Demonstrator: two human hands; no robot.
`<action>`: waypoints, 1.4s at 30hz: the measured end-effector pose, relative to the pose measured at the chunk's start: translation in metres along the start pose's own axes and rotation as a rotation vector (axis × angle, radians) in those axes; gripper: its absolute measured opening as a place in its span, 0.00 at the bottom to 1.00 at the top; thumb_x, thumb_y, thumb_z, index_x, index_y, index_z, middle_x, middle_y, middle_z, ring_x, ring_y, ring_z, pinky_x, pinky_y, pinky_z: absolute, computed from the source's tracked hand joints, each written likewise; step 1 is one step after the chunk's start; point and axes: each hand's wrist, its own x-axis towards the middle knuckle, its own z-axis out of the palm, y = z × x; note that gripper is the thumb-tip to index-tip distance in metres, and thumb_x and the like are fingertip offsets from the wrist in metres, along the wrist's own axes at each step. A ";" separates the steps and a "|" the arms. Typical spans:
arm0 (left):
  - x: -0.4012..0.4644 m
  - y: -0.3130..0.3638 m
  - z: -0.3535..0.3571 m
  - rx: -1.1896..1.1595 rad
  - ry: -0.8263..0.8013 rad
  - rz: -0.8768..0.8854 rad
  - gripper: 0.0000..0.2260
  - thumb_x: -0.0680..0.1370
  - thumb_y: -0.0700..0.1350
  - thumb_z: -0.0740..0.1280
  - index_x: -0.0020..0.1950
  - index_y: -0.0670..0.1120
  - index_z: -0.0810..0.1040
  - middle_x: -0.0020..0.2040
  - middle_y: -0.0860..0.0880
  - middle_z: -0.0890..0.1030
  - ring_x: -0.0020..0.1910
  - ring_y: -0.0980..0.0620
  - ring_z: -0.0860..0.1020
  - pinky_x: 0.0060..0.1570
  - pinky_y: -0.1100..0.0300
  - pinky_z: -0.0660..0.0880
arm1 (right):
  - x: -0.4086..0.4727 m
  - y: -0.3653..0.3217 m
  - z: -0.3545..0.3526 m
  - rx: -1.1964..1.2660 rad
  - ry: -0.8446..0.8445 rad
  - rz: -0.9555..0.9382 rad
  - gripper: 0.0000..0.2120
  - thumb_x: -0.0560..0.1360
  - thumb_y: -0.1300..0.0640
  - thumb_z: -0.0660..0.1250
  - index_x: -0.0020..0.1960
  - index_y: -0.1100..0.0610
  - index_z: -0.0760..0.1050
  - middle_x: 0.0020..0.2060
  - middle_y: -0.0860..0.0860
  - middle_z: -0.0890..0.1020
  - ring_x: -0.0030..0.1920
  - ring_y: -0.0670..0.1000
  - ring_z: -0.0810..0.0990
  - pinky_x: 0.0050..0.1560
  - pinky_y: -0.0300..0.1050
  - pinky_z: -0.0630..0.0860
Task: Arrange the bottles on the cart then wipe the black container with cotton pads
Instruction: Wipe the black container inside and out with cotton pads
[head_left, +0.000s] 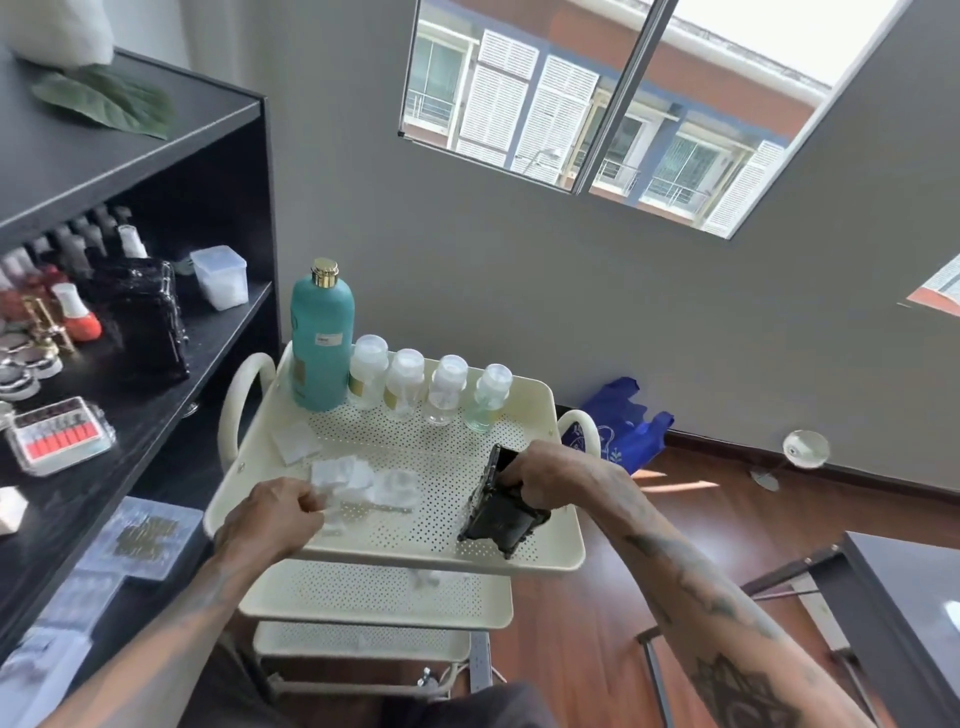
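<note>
Left hand (272, 512) pinched cotton pads (358, 480) on cart (561, 551); right hand (540, 480) gripped tilted black container (501, 519) on cart's right side. Bottles (405, 382) lined at cart's back: arranging looked done, wiping pending.

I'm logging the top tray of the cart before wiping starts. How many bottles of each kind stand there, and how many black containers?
Tall teal plastic bottle with gold cap: 1
Small clear bottles with white caps: 4
Black container, gripped by the right hand: 1
Total: 6
</note>
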 end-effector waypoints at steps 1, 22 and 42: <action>-0.001 0.000 -0.001 -0.011 -0.001 0.018 0.03 0.72 0.48 0.71 0.43 0.57 0.81 0.47 0.56 0.82 0.46 0.52 0.81 0.49 0.53 0.79 | -0.008 0.005 0.001 0.129 0.081 -0.003 0.19 0.76 0.63 0.58 0.61 0.49 0.79 0.52 0.50 0.81 0.47 0.53 0.76 0.46 0.44 0.73; -0.043 0.075 -0.057 -0.473 -0.064 0.233 0.12 0.74 0.40 0.74 0.56 0.46 0.84 0.47 0.46 0.86 0.48 0.46 0.84 0.46 0.61 0.81 | -0.012 0.031 0.091 0.851 0.545 0.043 0.41 0.67 0.52 0.76 0.74 0.48 0.59 0.68 0.47 0.69 0.62 0.47 0.75 0.63 0.43 0.68; -0.031 0.206 0.043 -0.207 -0.048 0.138 0.10 0.64 0.55 0.76 0.39 0.50 0.85 0.47 0.48 0.83 0.52 0.46 0.79 0.50 0.48 0.80 | -0.015 0.033 0.096 0.922 0.636 -0.001 0.41 0.67 0.54 0.76 0.74 0.51 0.61 0.66 0.49 0.72 0.63 0.51 0.73 0.67 0.47 0.69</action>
